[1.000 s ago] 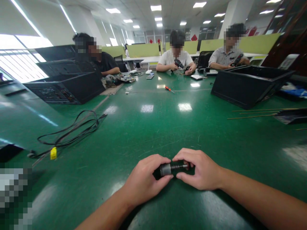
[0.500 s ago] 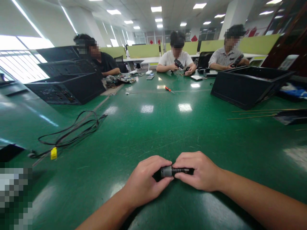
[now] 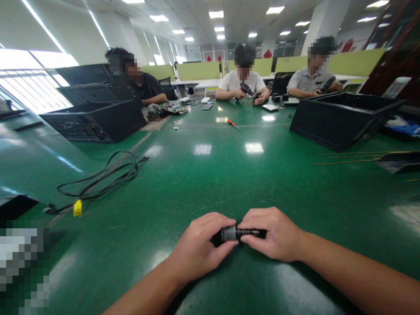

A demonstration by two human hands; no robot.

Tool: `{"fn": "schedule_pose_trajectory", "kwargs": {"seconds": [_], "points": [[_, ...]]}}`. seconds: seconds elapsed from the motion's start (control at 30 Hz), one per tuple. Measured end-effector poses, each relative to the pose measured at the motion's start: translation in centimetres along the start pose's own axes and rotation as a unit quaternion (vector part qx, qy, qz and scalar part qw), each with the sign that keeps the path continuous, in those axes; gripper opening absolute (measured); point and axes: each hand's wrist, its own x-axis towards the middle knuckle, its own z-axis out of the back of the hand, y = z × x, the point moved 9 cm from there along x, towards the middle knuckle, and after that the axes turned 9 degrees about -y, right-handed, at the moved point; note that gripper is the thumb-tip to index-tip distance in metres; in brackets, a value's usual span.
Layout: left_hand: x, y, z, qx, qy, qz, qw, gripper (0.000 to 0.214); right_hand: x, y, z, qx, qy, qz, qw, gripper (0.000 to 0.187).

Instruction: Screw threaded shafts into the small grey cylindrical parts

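Observation:
Both my hands rest on the green table (image 3: 210,175) near its front edge. My left hand (image 3: 200,247) is closed round the grey, cylindrical end of a small metal part (image 3: 229,233). My right hand (image 3: 274,234) pinches the dark, thinner shaft end of the same part, which lies level between the two hands. My fingers hide most of it.
A coil of black cable (image 3: 105,177) with a yellow plug (image 3: 77,208) lies at left. Black cases (image 3: 95,120) stand at the back left and a black bin (image 3: 337,118) at right, with thin rods (image 3: 348,162) beside it. A red screwdriver (image 3: 232,124) lies mid-table. Three people sit at the far end.
My hands have drawn closer together, so less of the shaft shows between them. They have also shifted slightly toward me.

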Motion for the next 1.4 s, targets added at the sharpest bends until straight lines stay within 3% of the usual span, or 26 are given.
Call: {"fn": "schedule_pose_trajectory", "kwargs": {"seconds": [1.4], "points": [[-0.08,0.12,0.41,0.017,-0.022,-0.01,1.0,0.029,0.01,-0.33,0.29,-0.006,-0.022,-0.011,1.0,0.013]]}}
